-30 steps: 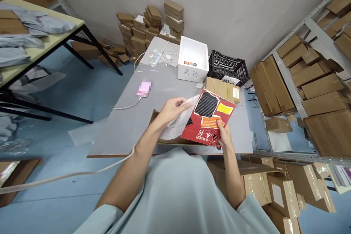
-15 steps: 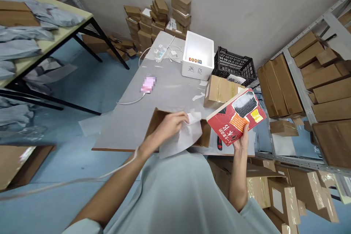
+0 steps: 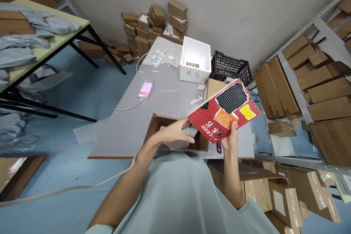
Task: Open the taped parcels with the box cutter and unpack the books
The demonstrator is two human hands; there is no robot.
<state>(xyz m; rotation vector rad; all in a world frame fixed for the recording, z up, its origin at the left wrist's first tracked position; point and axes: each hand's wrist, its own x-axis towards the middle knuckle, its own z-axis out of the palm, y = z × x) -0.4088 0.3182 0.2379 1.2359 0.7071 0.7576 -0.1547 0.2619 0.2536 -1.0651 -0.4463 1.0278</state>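
My right hand (image 3: 229,139) grips a red book (image 3: 223,110) by its near edge and holds it tilted above the table's right side. My left hand (image 3: 177,132) reaches into an open cardboard box (image 3: 153,127) at the table's near edge, fingers closed on white wrapping paper (image 3: 189,132) that it presses down inside the box. The book's corner hangs over the box's right end.
On the grey table (image 3: 164,98) stand a white foam box (image 3: 195,59), a taped carton (image 3: 212,87), a black crate (image 3: 231,68), a pink phone (image 3: 145,90) on a cable and a power strip (image 3: 158,56). A red-handled tool (image 3: 218,146) lies by the box. Shelves with cartons stand right.
My left hand has pushed the white paper down into the cardboard box. My right hand has brought the red book back left, over the box's right end.
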